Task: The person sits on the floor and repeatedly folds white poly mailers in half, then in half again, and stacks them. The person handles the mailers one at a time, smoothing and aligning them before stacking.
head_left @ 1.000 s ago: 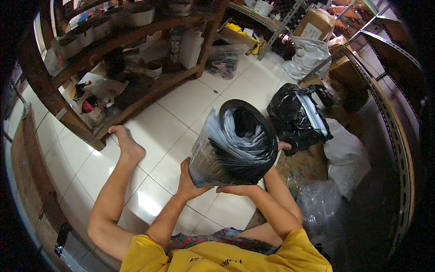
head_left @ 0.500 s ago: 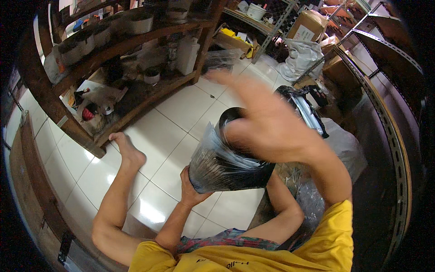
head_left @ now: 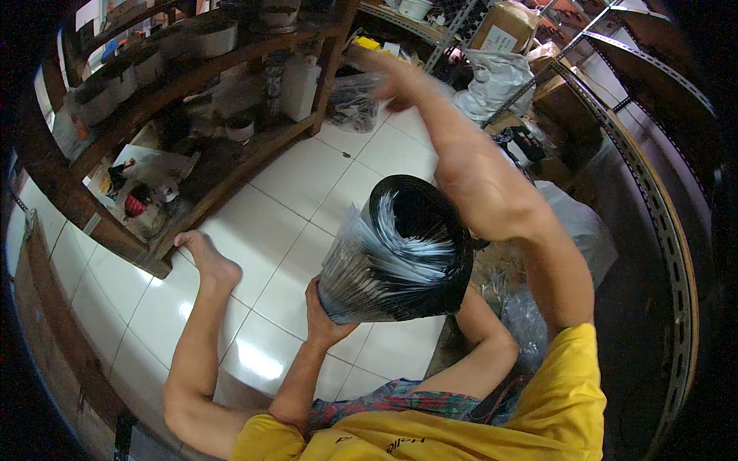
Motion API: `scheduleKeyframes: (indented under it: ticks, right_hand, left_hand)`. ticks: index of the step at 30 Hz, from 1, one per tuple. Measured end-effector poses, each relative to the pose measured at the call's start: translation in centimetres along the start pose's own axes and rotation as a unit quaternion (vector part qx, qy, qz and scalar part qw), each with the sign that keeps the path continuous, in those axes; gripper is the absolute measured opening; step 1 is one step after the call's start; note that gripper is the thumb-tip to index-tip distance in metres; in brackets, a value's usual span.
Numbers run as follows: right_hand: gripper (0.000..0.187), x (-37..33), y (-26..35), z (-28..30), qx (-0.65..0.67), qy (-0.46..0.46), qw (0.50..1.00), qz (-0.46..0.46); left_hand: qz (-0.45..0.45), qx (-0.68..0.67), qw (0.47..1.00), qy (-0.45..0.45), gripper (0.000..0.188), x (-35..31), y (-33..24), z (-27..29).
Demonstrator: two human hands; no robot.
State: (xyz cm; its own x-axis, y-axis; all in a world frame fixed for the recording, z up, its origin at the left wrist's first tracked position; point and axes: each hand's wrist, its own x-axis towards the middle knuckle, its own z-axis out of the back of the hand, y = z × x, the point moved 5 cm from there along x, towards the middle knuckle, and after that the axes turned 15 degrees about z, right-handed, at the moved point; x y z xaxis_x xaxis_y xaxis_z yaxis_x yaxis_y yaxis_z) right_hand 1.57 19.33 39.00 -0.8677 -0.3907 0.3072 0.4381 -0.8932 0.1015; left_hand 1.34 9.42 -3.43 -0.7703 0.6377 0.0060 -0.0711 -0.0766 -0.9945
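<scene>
A thick roll of black plastic sheets (head_left: 419, 288), with pale, fanned layered edges, stands tilted over my lap. Its hollow core faces up. My left hand (head_left: 327, 319) is wrapped around the lower left of the roll and supports it from beneath. Beyond the roll, my right hand (head_left: 392, 81) reaches far forward over the floor, near the shelf's end post. Motion blurs it, but the fingers look stretched out with the thumb apart, and nothing shows in them.
A dark wooden shelf (head_left: 223, 173) with pots stands at the left. White floor tiles (head_left: 288, 184) lie between it and me. A white sack (head_left: 496, 88) and a cardboard box (head_left: 503, 27) are at the back right. Metal racking (head_left: 646, 161) and clear plastic (head_left: 573, 230) line my right.
My right hand has swung from above the roll forward and away, uncovering the roll's open top. My left hand keeps its hold on the roll. The view has shifted slightly.
</scene>
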Motion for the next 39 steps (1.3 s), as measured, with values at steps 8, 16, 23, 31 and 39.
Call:
scheduleKeyframes:
  ticks: [8,16,23,31,39]
  right_hand:
    - [0.089,-2.4,0.3,-1.1,-0.015,0.118,0.993,-0.006]
    - [0.080,-0.8,-1.5,1.3,-0.044,0.034,0.996,-0.069]
    - [0.078,1.7,-1.9,-1.6,0.037,0.065,0.996,-0.053]
    - [0.076,1.9,0.9,1.6,0.031,-0.025,0.999,0.028]
    - [0.084,-3.2,0.1,1.8,-0.080,0.052,0.993,-0.075]
  left_hand:
    - [-0.004,0.032,0.999,0.007,0.129,-0.3,-3.5,0.7]
    - [-0.044,0.018,0.999,-0.007,0.124,-0.2,-4.0,0.2]
    - [-0.024,0.085,0.996,-0.020,0.118,-0.2,-4.3,0.3]
    - [-0.071,0.082,0.994,-0.017,0.123,-0.2,-4.2,0.8]
    - [0.040,0.097,0.993,0.051,0.137,0.2,-3.2,-0.4]
